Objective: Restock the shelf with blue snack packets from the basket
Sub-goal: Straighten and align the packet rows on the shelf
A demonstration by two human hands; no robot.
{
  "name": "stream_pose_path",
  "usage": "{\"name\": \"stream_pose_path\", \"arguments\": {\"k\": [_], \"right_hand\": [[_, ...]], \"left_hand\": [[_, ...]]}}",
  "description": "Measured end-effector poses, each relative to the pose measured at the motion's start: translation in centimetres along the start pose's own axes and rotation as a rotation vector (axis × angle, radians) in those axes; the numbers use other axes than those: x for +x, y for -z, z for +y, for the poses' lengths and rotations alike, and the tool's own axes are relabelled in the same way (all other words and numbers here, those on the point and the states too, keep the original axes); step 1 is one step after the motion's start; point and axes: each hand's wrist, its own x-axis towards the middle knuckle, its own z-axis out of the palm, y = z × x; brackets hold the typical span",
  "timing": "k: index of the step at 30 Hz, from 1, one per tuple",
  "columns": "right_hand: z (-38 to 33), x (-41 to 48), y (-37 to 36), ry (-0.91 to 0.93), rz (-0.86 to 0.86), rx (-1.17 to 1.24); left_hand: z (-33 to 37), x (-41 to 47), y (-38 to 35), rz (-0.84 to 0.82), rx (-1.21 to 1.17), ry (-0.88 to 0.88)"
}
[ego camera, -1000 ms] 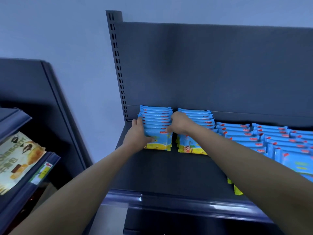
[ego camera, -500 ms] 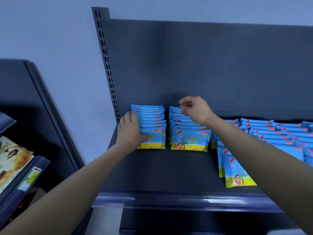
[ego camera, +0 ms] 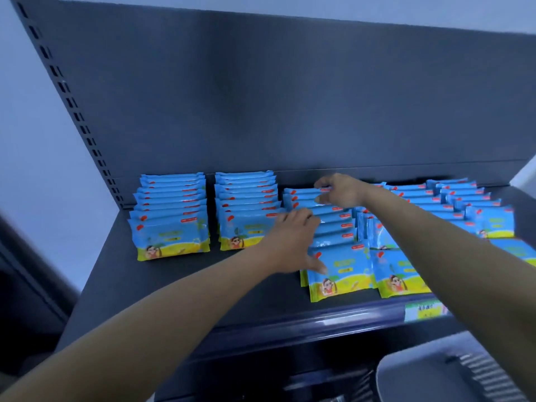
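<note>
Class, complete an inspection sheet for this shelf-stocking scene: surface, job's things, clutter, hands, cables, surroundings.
Surface: dark shelf.
Job's things: blue packets in rows; third row reaches nearer the front edge than left row and second row; grey basket lower right, contents hidden.
Clutter: nothing seen.
Hands: left hand against third row's left side, grip unclear; right hand pinches its rear packet.
Cables: nothing seen.
Surroundings: dark back panel, slotted upright, price label on shelf edge.
</note>
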Motion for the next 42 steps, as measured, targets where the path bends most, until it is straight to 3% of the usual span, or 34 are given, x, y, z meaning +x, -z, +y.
{"name": "stream_pose_path", "arguments": {"k": [6, 12, 18, 24, 33, 42], "right_hand": [[1.6, 2.5, 0.5, 0.033, -0.094, 0.016], [1.5, 5.7, -0.3, 0.026, -0.207, -0.111], [2.2, 8.5, -1.8, -0.026, -0.327, -0.051], [1.7, 8.5, -2.0, 0.022, -0.272, -0.242], [2.2, 8.9, -1.6, 0.065, -0.321, -0.082], [2.4, 8.5, 1.0, 0.146, -0.330, -0.122]], "left_hand": [[1.2, 2.4, -1.6, -0.116, 0.131, 0.095], [1.3, 3.1, -1.1, -0.105, 0.146, 0.130], [0.8, 3.5, -1.1, -0.081, 0.119, 0.154], [1.2, 3.2, -1.1, -0.082, 0.168, 0.170], [1.8, 3.1, -0.9, -0.076, 0.190, 0.179], [2.1, 3.5, -1.1, -0.003, 0.247, 0.169]]}}
